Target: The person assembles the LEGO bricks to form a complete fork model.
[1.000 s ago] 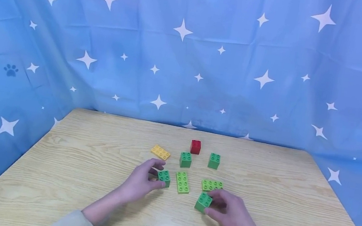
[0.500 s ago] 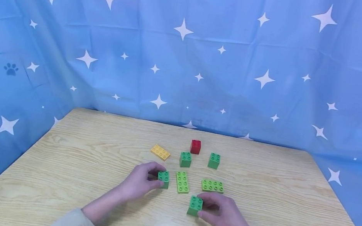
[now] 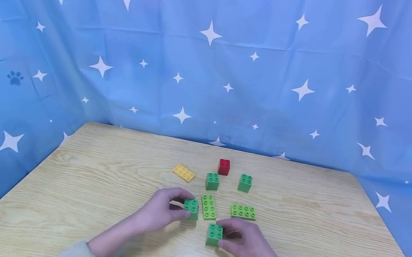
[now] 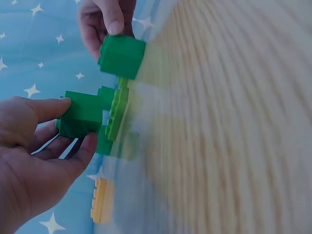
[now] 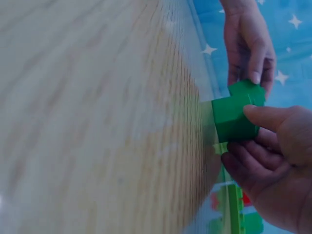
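My left hand (image 3: pixel 158 210) pinches a green toy building block (image 3: pixel 191 210) between thumb and fingers, studs up. In the left wrist view this block (image 4: pixel 80 116) looks raised off the table. With thumb and fingers, my right hand (image 3: pixel 250 245) grips a second green block (image 3: pixel 214 235), to the right of and nearer than the first. The right wrist view shows this block (image 5: pixel 235 118) low over the tabletop; whether it touches cannot be told. A flat lime-green brick (image 3: pixel 209 207) lies just beyond the two held blocks.
Another lime-green brick (image 3: pixel 243 212) lies beyond my right hand. Farther back on the wooden table (image 3: pixel 104 166) are a yellow flat brick (image 3: pixel 184 172), a green block (image 3: pixel 212 182), a red block (image 3: pixel 224 167) and one more green block (image 3: pixel 245 183). A starry blue curtain (image 3: pixel 210 98) hangs behind.
My right hand has carried its green block leftward and slightly nearer, away from the lime-green brick. The left hand with its block has shifted a little right and nearer.
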`<state>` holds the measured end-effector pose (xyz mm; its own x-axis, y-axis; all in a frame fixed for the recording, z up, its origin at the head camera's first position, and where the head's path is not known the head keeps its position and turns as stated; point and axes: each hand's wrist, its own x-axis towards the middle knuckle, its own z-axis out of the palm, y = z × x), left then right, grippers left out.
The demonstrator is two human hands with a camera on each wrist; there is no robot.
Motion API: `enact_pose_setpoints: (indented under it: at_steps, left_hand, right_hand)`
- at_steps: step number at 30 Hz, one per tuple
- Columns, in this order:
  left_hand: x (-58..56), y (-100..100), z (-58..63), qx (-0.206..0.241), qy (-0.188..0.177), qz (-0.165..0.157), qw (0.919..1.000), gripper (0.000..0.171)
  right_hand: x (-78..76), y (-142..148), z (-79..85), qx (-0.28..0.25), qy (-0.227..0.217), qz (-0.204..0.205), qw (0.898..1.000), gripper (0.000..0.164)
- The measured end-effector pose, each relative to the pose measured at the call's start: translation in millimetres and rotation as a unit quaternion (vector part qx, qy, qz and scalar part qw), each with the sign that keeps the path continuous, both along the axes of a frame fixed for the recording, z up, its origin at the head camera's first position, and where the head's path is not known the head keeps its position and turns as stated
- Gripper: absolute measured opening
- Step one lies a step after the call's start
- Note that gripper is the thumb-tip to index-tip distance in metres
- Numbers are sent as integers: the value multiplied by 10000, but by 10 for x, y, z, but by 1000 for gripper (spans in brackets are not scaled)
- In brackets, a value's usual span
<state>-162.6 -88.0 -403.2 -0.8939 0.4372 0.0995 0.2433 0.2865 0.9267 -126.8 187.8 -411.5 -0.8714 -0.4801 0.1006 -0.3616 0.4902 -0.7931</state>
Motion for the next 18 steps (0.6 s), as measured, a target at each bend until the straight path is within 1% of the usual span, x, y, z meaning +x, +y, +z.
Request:
enact_pose_setpoints:
  at_steps: [4, 8, 13, 18]
  left_hand:
    - [59, 47, 55, 289, -190, -237, 9991, 35]
    - [108, 93, 87, 535, -382, -431, 9969, 36]
    - [156, 136, 110, 680, -540, -592, 9945, 35]
    - [181, 169, 100, 765, -676, -747, 9920, 34]
  right_hand:
    - [-7, -15, -17, -77, 35, 102, 9999, 34]
    - [-9, -19, -28, -83, 48, 81, 9999, 34]
    - [-11, -33, -43, -141, -9, 27, 9999, 33]
    - [-5, -47, -54, -234, -82, 13, 9997, 36]
